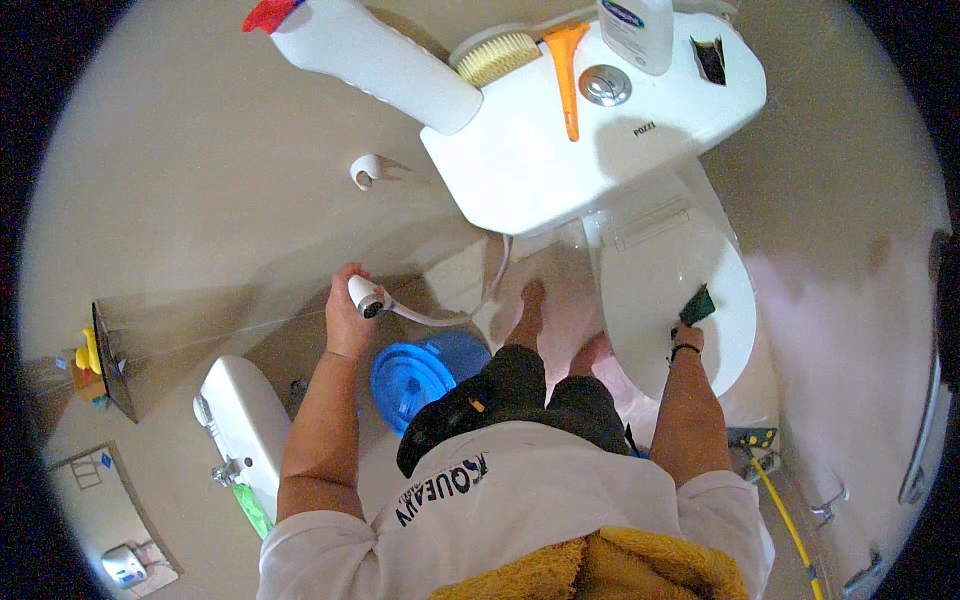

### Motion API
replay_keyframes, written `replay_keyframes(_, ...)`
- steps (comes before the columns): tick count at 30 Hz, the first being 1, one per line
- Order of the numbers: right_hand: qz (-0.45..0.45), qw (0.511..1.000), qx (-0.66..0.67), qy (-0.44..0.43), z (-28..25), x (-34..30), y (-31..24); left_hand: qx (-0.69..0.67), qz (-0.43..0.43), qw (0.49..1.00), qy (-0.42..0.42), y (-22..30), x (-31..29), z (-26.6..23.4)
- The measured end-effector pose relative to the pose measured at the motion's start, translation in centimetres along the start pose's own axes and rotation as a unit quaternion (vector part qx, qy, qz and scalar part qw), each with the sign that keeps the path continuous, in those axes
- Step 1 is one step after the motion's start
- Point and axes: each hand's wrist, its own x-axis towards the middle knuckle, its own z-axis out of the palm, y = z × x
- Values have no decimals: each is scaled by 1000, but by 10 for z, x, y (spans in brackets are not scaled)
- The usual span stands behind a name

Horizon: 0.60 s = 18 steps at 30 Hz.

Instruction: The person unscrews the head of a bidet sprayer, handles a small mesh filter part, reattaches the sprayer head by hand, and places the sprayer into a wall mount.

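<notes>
My left hand (343, 325) is closed round a white handheld bidet sprayer (364, 293), and its pale hose (425, 319) curves off toward the toilet's base. On the right, my right hand (688, 338) grips a dark green scouring pad (698, 305) over the lowered white toilet lid (655, 262), which looks wet. Across the tank top (510, 165) stand a white bottle with a red cap (370, 70), a scrub brush (498, 58), an orange-handled tool (566, 75) and a clear bottle (640, 38). A round flush button (605, 85) and a dark piece (709, 60) are there too.
A blue bucket (412, 385) stands by my left leg. Further left are a white sink (245, 415) with a green cloth (252, 508) and a small wall shelf (112, 360). An empty sprayer holder (366, 171) is on the wall. A yellow pole (790, 515) leans at lower right.
</notes>
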Motion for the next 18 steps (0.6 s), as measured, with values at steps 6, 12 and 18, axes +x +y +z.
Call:
replay_keyframes(6, 42, 995, 26, 87, -6, -8, -9, 2, 21, 1000, 5, 6, 4, 4)
replay_keyframes(12, -33, 988, -130, 77, 24, 16, 15, 21, 18, 1000, 15, 1, -3, -1)
replay_keyframes(18, -190, 915, 327, -139, 30, 32, 65, -52, 25, 998, 15, -2, 21, 21)
